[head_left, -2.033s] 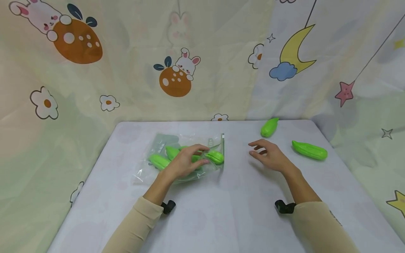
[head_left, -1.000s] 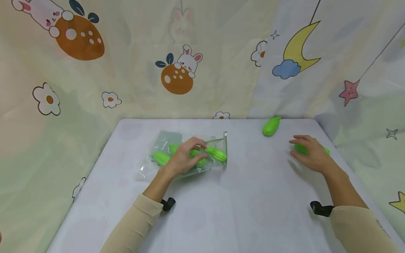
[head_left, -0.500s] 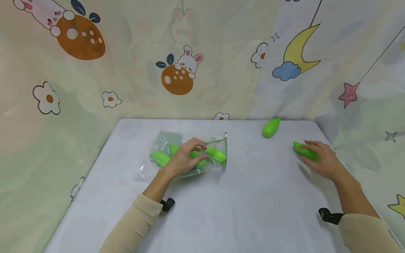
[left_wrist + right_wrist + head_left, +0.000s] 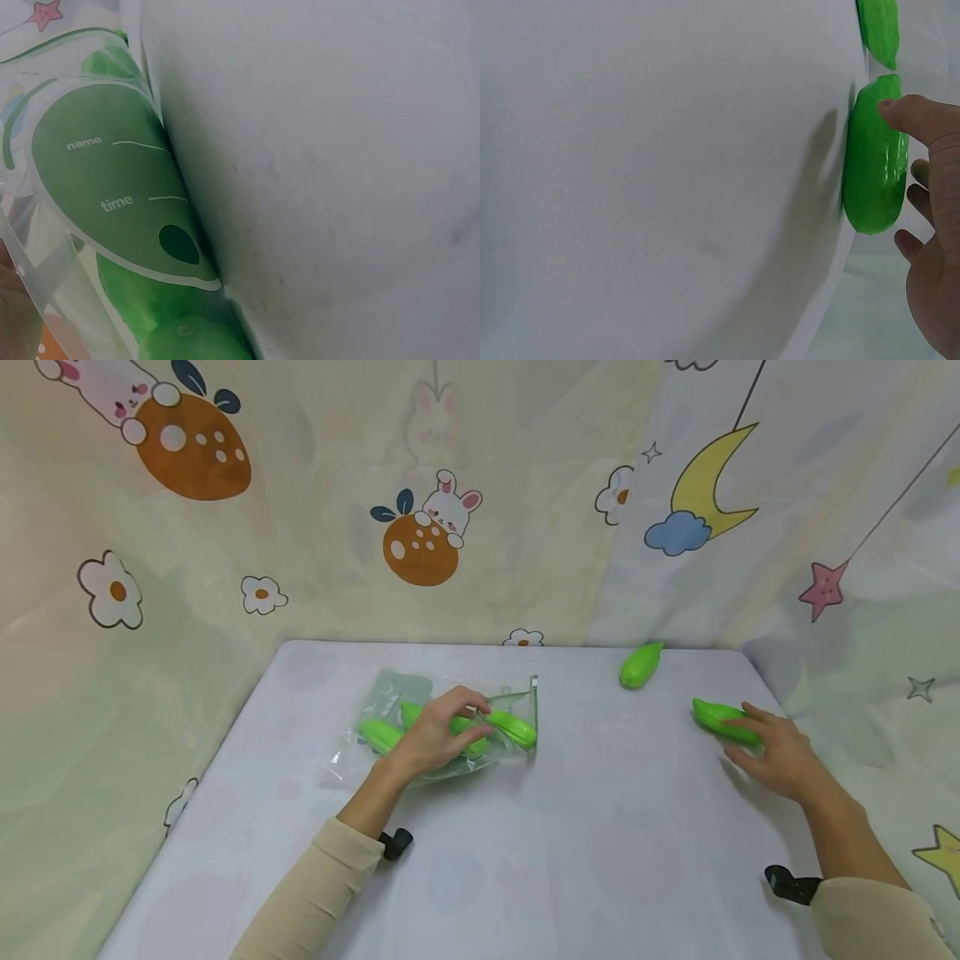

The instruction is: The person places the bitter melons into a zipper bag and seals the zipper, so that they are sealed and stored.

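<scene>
My left hand (image 4: 442, 731) pinches the open edge of a clear zip bag (image 4: 341, 770) lying on the table. Several bright green, ridged, cucumber-like vegetables (image 4: 378, 735) are inside, one close to the bag's mouth. The left wrist view shows its green leaf-shaped label (image 4: 97, 172) printed "name" and "time". At the table's right side, my right hand (image 4: 783, 758) is at one end of another green vegetable (image 4: 712, 717). In the right wrist view, one fingertip lies against that vegetable (image 4: 870, 176), while other fingertips stay apart from it.
One more green vegetable (image 4: 641, 666) lies at the table's back edge, right of the middle. A white cloth covers the table (image 4: 570, 843). Behind it hangs a printed cloth (image 4: 525, 527) with rabbits, flowers and a moon.
My right hand has moved right, from mid-table to the right-hand vegetable, then drawn back slightly toward its near end. My left hand keeps hold of the bag in nearly the same place.
</scene>
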Motion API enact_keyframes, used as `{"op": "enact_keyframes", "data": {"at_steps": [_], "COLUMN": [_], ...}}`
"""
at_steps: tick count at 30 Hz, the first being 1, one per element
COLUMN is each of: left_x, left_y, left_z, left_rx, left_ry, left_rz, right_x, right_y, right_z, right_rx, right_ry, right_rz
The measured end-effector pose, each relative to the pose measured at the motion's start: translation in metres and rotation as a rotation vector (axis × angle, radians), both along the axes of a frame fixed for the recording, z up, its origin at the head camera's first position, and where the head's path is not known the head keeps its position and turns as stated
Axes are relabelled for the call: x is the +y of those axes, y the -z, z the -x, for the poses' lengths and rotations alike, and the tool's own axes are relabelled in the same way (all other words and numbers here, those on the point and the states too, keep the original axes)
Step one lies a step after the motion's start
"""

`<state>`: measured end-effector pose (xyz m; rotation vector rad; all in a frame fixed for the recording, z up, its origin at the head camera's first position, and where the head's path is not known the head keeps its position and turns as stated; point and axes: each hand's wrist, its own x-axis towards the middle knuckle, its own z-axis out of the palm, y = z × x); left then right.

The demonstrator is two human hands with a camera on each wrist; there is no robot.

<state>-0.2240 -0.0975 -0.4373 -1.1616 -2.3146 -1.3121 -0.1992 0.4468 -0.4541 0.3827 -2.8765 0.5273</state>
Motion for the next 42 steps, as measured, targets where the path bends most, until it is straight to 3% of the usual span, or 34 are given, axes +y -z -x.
{"op": "enact_keyframes", "data": {"at_steps": [3,10,21,37,42], "left_x": [0.000,0.001,0.000,0.000,0.000], "left_y": [0.001,0.001,-0.001,-0.005,-0.003], "left_z": [-0.001,-0.002,0.000,-0.001,-0.001], "left_rx": [-0.019,-0.040,-0.009,-0.020,-0.013], "left_ry": [0.001,0.004,-0.027,-0.017,-0.018], "left_rz": [0.011,0.009,0.009,0.023,0.026], "right_x": [0.002,0.006,0.006,-0.016,-0.026], "right_y": [0.002,0.006,0.017,0.015,0.012], "right_z": [-0.004,-0.008,-0.009,-0.011,-0.010], "right_rx": [-0.041,-0.003,-0.037,-0.041,0.015], "right_ry": [0.018,0.040,0.039,0.000,-0.040], "right_rz": [-0.022,-0.047,0.097,0.089,0.099]}}
